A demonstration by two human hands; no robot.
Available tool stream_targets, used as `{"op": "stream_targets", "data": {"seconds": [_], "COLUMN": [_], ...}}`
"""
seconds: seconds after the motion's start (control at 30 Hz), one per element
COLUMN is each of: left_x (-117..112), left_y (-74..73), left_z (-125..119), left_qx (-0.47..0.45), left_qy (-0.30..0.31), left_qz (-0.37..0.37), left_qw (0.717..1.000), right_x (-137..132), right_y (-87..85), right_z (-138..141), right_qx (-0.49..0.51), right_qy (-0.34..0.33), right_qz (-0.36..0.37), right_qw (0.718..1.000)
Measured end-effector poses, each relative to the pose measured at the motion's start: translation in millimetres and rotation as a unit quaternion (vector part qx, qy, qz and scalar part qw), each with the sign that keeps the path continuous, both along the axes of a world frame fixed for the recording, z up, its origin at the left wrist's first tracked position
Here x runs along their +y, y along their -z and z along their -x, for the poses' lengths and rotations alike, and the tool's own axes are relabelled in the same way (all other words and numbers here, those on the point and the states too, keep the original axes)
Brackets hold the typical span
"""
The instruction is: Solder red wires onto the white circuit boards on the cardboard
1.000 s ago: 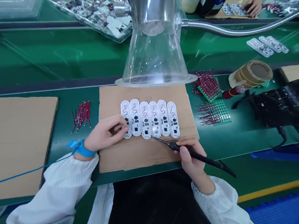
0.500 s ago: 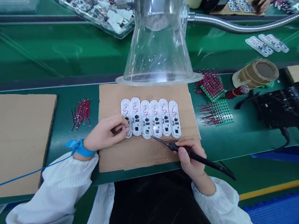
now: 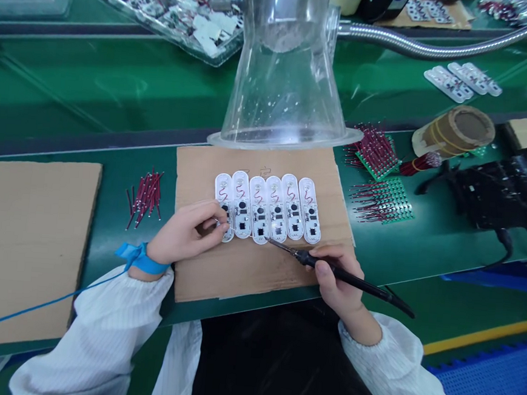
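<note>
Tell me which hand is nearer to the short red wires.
Left. The left hand is just to the right of the short red wires, not touching; the right hand is much farther right.

6 white, round-ended circuit boards lie side by side on a cardboard sheet, slightly fanned, each with a red squiggle and small black components. The left hand pinches what looks like a thin bare wire over the leftmost board, while the right hand grips a black soldering iron like a pen, its tip at the lower ends of the 3rd and 4th boards.
</note>
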State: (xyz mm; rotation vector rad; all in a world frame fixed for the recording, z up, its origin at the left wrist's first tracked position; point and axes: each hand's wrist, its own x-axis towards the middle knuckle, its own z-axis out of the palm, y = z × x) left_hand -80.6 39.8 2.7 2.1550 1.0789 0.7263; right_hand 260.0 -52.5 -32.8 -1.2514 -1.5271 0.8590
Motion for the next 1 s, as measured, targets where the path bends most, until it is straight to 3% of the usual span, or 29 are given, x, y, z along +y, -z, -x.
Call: {"op": "stream_targets", "data": {"seconds": [0.13,0.37,1.0], "left_x": [-0.1,0.2,-0.3], "left_y": [0.2,2.2,0.0], "left_z": [0.6,1.8,1.6], "left_qx": [-0.005,-0.015,-0.002], "left_qy": [0.008,0.013,0.017], "left_qz": [-0.006,-0.009,-0.006], "left_qw": [1.000,1.000,1.000], "right_x": [1.4,-0.5,1.6], "right_y": [-1.9,0.9,-1.1], "right_z": [-0.4,-1.1,-0.8], "right_qx": [-0.031,0.008,-0.013], "right_qy": [-0.027,-0.012,-0.043], "right_qz": [0.003,-0.003,0.000], "right_qw": [0.999,1.000,0.999]}}
